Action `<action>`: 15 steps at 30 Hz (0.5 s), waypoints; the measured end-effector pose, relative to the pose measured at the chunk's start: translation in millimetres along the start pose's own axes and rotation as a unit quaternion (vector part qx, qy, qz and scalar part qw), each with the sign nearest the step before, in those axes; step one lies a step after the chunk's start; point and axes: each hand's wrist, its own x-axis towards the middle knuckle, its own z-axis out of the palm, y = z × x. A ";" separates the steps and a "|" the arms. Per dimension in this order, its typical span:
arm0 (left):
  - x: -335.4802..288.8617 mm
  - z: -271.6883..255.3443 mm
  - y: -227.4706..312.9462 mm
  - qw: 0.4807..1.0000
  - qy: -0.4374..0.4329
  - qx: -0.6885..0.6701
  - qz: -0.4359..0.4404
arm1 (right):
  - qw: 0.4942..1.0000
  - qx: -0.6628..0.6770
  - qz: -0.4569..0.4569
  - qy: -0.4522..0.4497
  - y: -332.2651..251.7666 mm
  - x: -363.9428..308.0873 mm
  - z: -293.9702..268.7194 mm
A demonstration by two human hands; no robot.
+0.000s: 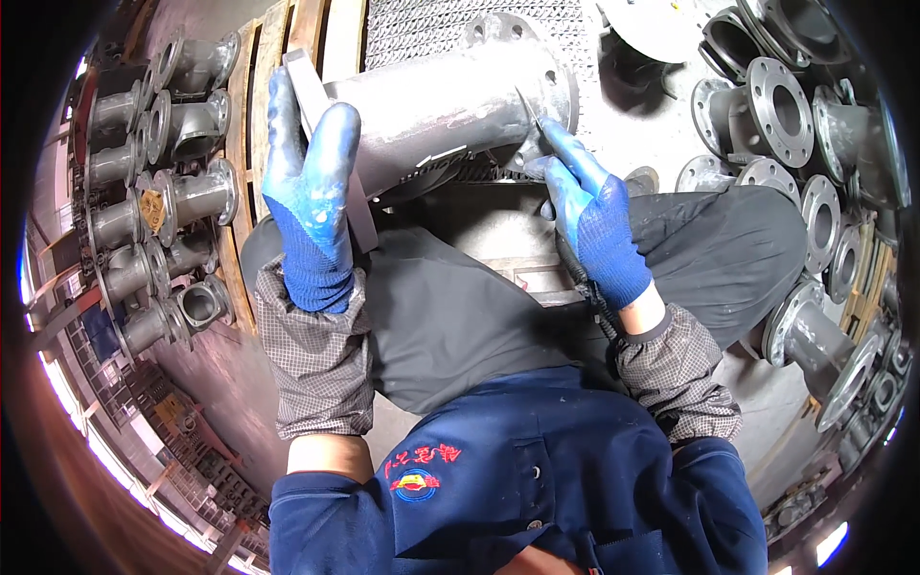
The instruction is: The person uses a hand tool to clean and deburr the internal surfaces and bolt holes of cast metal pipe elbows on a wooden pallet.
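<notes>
A grey metal flanged pipe (422,110) lies in front of my knees, its bare surface marked with pale patches. My left hand (311,196), in a blue coated glove, grips the rim of its left flange, thumb and fingers on either side. My right hand (592,216), gloved alike, is closed on a thin pointed tool (529,105). The tool's tip reaches the pipe beside the right-hand flange (561,91); whether it touches is unclear. Most of the tool is hidden in the glove. A dark cord (581,273) runs down by my right wrist.
Beneath the pipe is a patterned metal surface (412,24). Flanged fittings (196,196) stand stacked at the left, near a wooden pallet (261,105). More flanged pipes (781,110) crowd the right side. A round pale disc (656,29) is at the top.
</notes>
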 end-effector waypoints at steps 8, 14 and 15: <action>0.7 -1.3 4.9 0.999 -0.017 0.025 -0.031 | 0.970 -0.237 -0.049 -0.006 -11.8 0.3 3.4; 1.0 0.2 6.9 0.999 -0.006 -0.009 -0.037 | 0.976 -0.209 -0.062 0.012 -9.7 -3.3 4.6; 0.9 0.8 6.5 0.999 -0.005 -0.025 -0.039 | 0.980 -0.184 -0.071 0.025 -7.3 -2.0 4.4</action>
